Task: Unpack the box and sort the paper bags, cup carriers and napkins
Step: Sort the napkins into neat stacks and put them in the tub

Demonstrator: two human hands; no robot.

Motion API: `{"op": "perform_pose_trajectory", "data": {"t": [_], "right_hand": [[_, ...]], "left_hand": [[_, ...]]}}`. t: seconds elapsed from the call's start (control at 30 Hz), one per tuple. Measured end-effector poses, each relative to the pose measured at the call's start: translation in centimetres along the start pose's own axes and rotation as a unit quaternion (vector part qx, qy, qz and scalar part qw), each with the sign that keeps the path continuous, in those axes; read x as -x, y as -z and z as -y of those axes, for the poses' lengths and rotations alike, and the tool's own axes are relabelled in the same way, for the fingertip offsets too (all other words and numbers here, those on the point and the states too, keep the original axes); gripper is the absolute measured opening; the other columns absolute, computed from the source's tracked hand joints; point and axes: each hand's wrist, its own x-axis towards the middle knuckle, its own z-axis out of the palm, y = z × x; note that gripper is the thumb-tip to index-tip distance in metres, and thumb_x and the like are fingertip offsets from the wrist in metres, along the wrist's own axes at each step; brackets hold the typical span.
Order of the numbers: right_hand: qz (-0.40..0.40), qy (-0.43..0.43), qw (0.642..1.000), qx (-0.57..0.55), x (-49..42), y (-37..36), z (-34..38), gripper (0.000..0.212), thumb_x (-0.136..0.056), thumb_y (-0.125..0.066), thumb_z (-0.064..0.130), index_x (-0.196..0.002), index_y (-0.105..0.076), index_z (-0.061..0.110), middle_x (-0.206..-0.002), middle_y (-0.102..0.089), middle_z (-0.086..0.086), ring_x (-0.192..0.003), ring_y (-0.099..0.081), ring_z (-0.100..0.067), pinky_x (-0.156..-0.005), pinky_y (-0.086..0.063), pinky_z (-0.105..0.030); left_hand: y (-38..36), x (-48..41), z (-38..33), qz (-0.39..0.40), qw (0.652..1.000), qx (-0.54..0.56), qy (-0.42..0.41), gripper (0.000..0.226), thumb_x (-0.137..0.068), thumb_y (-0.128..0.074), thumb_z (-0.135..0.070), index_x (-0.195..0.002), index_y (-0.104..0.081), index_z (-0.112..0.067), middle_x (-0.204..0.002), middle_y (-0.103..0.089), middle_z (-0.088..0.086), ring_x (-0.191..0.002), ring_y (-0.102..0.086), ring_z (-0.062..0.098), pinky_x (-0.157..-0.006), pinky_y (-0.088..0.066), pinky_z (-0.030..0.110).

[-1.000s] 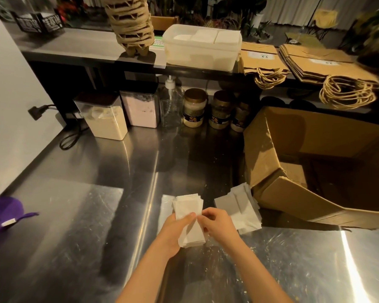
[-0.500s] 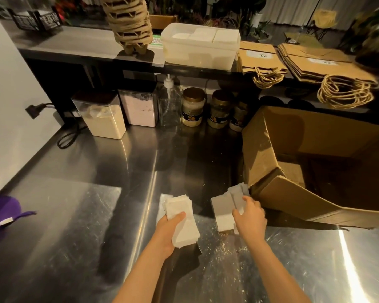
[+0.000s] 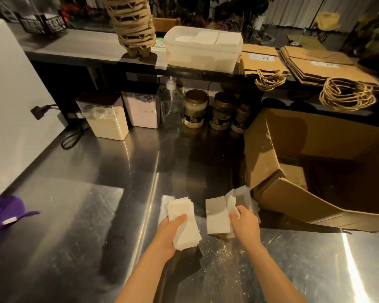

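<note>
Napkin sorting under way at a steel table [image 3: 92, 219]: the person's left grip [image 3: 169, 234] is closed around a napkin stack [image 3: 181, 209], the right grip [image 3: 246, 225] pinches loose napkins [image 3: 217, 215] beside the cardboard box [image 3: 263, 149], probably to be squared together next.
</note>
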Motion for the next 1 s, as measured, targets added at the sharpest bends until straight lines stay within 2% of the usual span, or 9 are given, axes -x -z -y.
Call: {"op": "perform_pose_trajectory", "data": {"t": [0.23, 0.33, 0.43, 0.53, 0.63, 0.8, 1.0], "right_hand": [[-0.045, -0.039, 0.996, -0.074, 0.0, 0.7, 0.6, 0.022, -0.098, -0.048, 0.021, -0.113, -0.06, 0.011, -0.107, -0.064, -0.008, -0.088, -0.058, -0.017, -0.081, -0.05, -0.032], [-0.066, -0.017, 0.993, -0.099, 0.0, 1.2, 1.0, 0.019, -0.097, -0.049, 0.018, -0.109, -0.061, 0.01, -0.105, -0.065, -0.009, -0.087, -0.059, -0.018, -0.081, -0.052, -0.034], [-0.075, -0.008, 0.991, -0.114, 0.0, 1.5, 1.4, 0.022, -0.095, -0.053, 0.018, -0.115, -0.06, 0.011, -0.111, -0.062, -0.007, -0.091, -0.058, -0.018, -0.081, -0.054, -0.033], [-0.081, -0.004, 0.989, -0.12, -0.2, 1.7, 1.6, 0.023, -0.092, -0.057, 0.017, -0.115, -0.062, 0.014, -0.117, -0.059, -0.007, -0.094, -0.059, -0.02, -0.082, -0.056, -0.038], [-0.036, -0.025, 0.986, -0.16, -0.1, 2.1, 1.6, 0.017, -0.091, -0.057, 0.013, -0.107, -0.061, 0.015, -0.104, -0.062, -0.004, -0.087, -0.057, -0.017, -0.072, -0.052, -0.031], [0.07, -0.068, 0.955, -0.281, 1.2, 2.6, 3.0, 0.009, -0.092, -0.051, 0.008, -0.096, -0.059, 0.012, -0.095, -0.06, -0.01, -0.082, -0.055, -0.02, -0.065, -0.046, -0.028], [0.181, -0.049, 0.92, -0.343, 2.9, 2.2, 4.9, 0.011, -0.09, -0.057, 0.011, -0.1, -0.061, 0.014, -0.104, -0.062, -0.007, -0.098, -0.058, -0.026, -0.078, -0.052, -0.038]], "left_hand": [[0.3, -0.2, 0.2, -0.008, 1.0, 0.004, 0.016, 0.038, -0.095, -0.06, -0.028, -0.13, -0.049, -0.018, -0.121, -0.058, 0.018, -0.109, -0.058, 0.035, -0.071, -0.054, 0.041], [0.1, -0.3, 0.3, -0.011, 1.0, 0.008, 0.022, 0.036, -0.095, -0.06, -0.028, -0.129, -0.049, -0.018, -0.12, -0.059, 0.017, -0.108, -0.058, 0.035, -0.074, -0.054, 0.042], [-0.2, -0.4, 0.3, -0.015, 1.0, 0.004, 0.022, 0.035, -0.096, -0.059, -0.027, -0.128, -0.049, -0.018, -0.119, -0.059, 0.016, -0.108, -0.057, 0.034, -0.075, -0.052, 0.042], [-0.4, -0.4, 0.2, -0.019, 1.0, -0.004, 0.018, 0.035, -0.096, -0.059, -0.028, -0.128, -0.049, -0.018, -0.118, -0.058, 0.015, -0.107, -0.056, 0.032, -0.074, -0.052, 0.041], [-0.4, -0.3, 0.2, -0.014, 1.0, -0.006, 0.014, 0.034, -0.096, -0.059, -0.029, -0.127, -0.049, -0.019, -0.118, -0.058, 0.014, -0.106, -0.056, 0.031, -0.073, -0.052, 0.04], [-0.4, -0.2, 0.2, 0.009, 1.0, -0.011, 0.014, 0.036, -0.097, -0.058, -0.03, -0.13, -0.048, -0.021, -0.119, -0.058, 0.014, -0.108, -0.056, 0.032, -0.075, -0.054, 0.042], [-0.8, -0.2, 0.1, 0.035, 0.999, 0.001, 0.014, 0.037, -0.097, -0.054, -0.037, -0.131, -0.052, -0.022, -0.121, -0.063, 0.016, -0.111, -0.06, 0.035, -0.079, -0.057, 0.047]]}}
